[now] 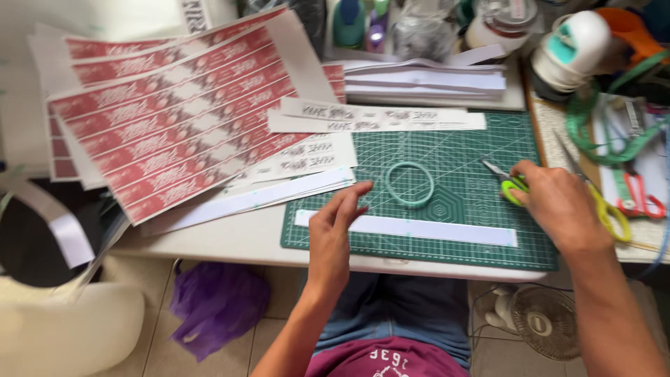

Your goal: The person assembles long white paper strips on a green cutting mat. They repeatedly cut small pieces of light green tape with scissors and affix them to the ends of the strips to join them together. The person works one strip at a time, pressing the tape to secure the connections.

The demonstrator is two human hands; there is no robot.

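My left hand hovers over the near left part of a green cutting mat, fingers loosely curled, fingertips just above the left end of a long white paper strip lying on the mat. My right hand rests on the mat's right edge, closed around the green handles of a small pair of scissors whose blades point left. A pale green ring of tape lies on the mat between my hands.
Sheets of red printed strips fan out at the left, with cut white strips and a paper stack behind the mat. Yellow-handled scissors, red scissors, green ribbon and bottles crowd the right. A fan stands on the floor.
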